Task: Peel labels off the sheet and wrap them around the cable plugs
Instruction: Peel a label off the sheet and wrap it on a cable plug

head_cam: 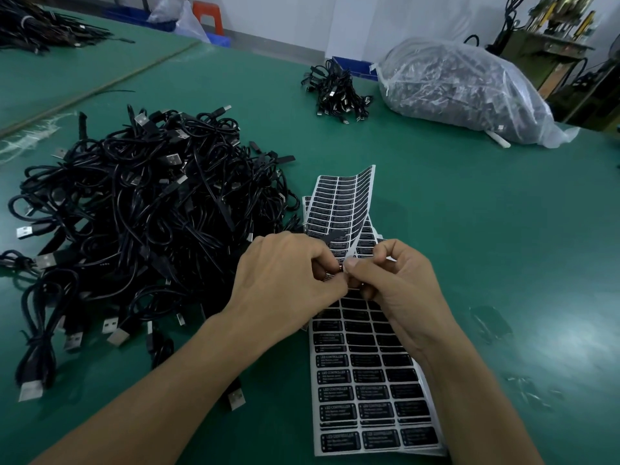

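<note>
- The left hand (285, 273) and right hand (399, 286) are pinching a black cable plug (335, 238) together above the label sheets (369, 380).
- The label sheets are lying near the tabletop's (486, 229) front edge, beside the USB cable pile (144, 213).

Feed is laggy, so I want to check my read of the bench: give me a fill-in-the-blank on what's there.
1. The big cable pile lies to the ____ of the label sheet.
2. The left hand and the right hand together pinch a small item above the ____.
3. The table is ____ in colour.
4. The clear bag sits at the far ____.
Missing words: left; sheet; green; right.
</note>
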